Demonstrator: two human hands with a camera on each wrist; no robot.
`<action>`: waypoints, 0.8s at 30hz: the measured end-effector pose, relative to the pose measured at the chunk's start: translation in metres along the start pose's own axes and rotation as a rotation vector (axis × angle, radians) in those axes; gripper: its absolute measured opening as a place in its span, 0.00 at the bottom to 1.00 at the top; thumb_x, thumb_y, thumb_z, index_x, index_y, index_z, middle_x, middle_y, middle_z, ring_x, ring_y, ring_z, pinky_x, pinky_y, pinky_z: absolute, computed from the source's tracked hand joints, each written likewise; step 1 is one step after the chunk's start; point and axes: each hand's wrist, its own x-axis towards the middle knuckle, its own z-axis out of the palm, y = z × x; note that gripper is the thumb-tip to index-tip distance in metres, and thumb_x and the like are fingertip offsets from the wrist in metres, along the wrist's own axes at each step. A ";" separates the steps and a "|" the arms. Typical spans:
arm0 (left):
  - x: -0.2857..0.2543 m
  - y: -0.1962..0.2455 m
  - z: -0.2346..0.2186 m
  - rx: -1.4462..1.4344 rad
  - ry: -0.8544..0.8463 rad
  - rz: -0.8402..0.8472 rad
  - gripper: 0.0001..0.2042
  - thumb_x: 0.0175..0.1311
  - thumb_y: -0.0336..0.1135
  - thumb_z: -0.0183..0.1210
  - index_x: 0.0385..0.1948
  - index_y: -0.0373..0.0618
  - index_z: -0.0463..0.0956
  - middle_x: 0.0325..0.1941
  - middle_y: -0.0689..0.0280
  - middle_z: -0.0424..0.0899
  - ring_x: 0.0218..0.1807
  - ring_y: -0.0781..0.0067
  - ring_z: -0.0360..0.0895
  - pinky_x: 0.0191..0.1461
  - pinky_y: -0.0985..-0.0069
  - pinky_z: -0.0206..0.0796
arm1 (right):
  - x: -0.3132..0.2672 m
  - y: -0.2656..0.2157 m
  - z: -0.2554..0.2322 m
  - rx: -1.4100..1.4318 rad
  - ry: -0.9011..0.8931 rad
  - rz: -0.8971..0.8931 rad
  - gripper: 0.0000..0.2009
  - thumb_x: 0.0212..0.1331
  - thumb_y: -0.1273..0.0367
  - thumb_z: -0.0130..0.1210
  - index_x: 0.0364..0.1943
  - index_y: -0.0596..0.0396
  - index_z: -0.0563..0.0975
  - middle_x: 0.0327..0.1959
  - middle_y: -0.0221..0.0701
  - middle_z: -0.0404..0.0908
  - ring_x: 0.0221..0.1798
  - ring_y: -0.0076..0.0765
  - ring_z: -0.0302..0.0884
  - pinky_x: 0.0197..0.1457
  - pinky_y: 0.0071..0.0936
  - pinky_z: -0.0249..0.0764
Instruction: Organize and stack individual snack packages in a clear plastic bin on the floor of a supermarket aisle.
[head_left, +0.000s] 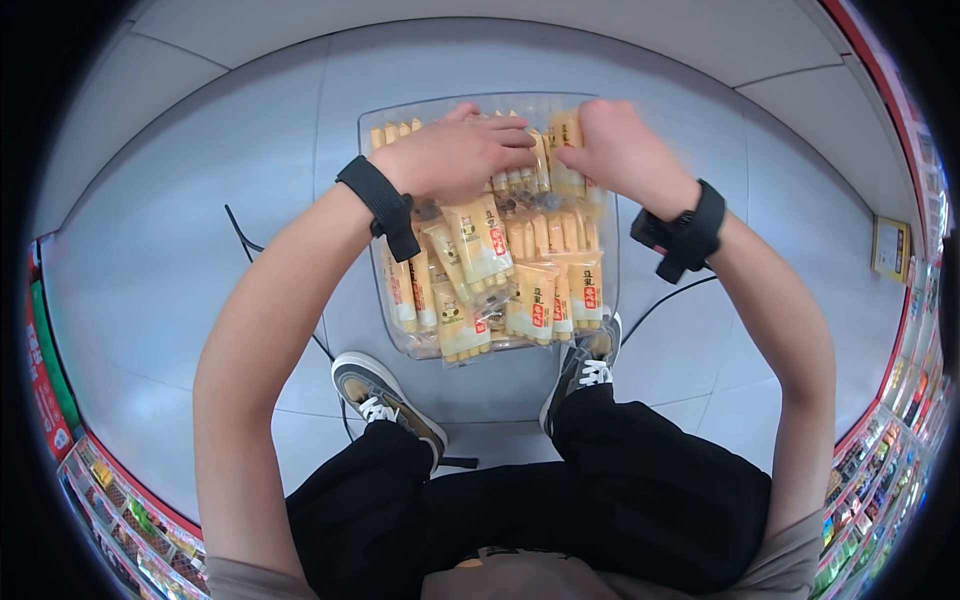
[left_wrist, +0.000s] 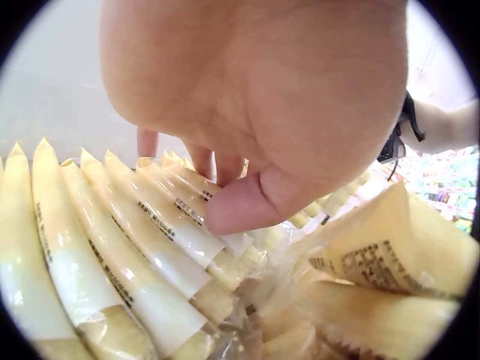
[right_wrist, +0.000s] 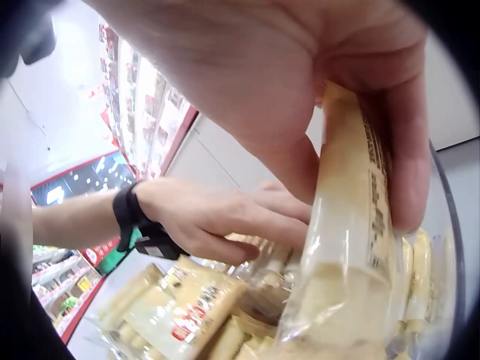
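Note:
A clear plastic bin [head_left: 376, 290] full of pale yellow snack packets with stick-shaped pieces inside stands on the floor in the head view. At its far right corner my right hand [head_left: 625, 145] pinches one snack packet [right_wrist: 345, 217] between thumb and fingers, holding it upright. My left hand [head_left: 455, 155] lies over the far row of upright packets [left_wrist: 142, 232], its fingers extended; in the left wrist view the thumb touches their front and the other fingertips reach behind their tops. Loose packets [head_left: 480, 240] lie on top in the near half, some tilted.
My shoes [head_left: 385, 395] stand at the bin's near side, one close to its right corner. Dark thin bars [head_left: 670, 295] show on the floor on both sides. Stocked store shelves [head_left: 870, 490] line the left and right edges, and a pale panel [head_left: 560, 45] lies beyond the bin.

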 end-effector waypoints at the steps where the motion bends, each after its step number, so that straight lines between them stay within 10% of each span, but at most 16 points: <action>1: -0.001 0.003 0.000 0.015 0.017 -0.012 0.29 0.49 0.17 0.50 0.57 0.51 0.73 0.65 0.62 0.69 0.71 0.65 0.61 0.68 0.54 0.51 | 0.005 0.003 0.010 -0.043 0.057 -0.053 0.20 0.50 0.63 0.63 0.38 0.71 0.78 0.33 0.51 0.83 0.34 0.48 0.83 0.39 0.34 0.79; 7: -0.004 0.004 -0.007 0.069 0.024 -0.011 0.30 0.48 0.19 0.54 0.58 0.54 0.75 0.63 0.59 0.69 0.68 0.64 0.63 0.66 0.56 0.52 | 0.022 0.007 0.027 0.124 0.094 0.026 0.19 0.52 0.62 0.63 0.36 0.70 0.79 0.30 0.44 0.84 0.32 0.43 0.83 0.40 0.34 0.77; 10: -0.007 0.004 -0.007 0.043 0.038 -0.016 0.30 0.47 0.19 0.54 0.58 0.54 0.75 0.63 0.59 0.69 0.67 0.65 0.63 0.65 0.57 0.52 | 0.020 0.003 0.027 0.121 -0.302 0.189 0.18 0.51 0.63 0.63 0.37 0.68 0.79 0.29 0.41 0.83 0.32 0.39 0.83 0.38 0.32 0.76; 19: -0.008 0.005 -0.012 -0.019 0.011 -0.030 0.29 0.48 0.18 0.52 0.56 0.53 0.75 0.63 0.59 0.69 0.68 0.64 0.63 0.65 0.58 0.52 | 0.019 0.003 0.051 0.257 -0.187 0.244 0.17 0.55 0.62 0.61 0.36 0.68 0.78 0.33 0.42 0.82 0.35 0.38 0.81 0.40 0.33 0.75; 22: -0.008 0.005 -0.011 0.003 0.006 -0.027 0.29 0.49 0.17 0.51 0.56 0.54 0.75 0.62 0.59 0.70 0.67 0.64 0.63 0.65 0.57 0.52 | 0.008 0.006 0.055 0.404 -0.091 0.256 0.22 0.56 0.62 0.58 0.44 0.73 0.75 0.42 0.57 0.80 0.48 0.59 0.79 0.51 0.41 0.75; 24: -0.009 0.004 -0.011 0.004 0.017 -0.022 0.28 0.49 0.17 0.51 0.56 0.53 0.75 0.62 0.59 0.70 0.66 0.63 0.64 0.66 0.57 0.52 | 0.006 0.006 0.068 0.369 -0.023 0.255 0.20 0.59 0.63 0.56 0.47 0.70 0.74 0.41 0.54 0.81 0.47 0.55 0.80 0.49 0.41 0.75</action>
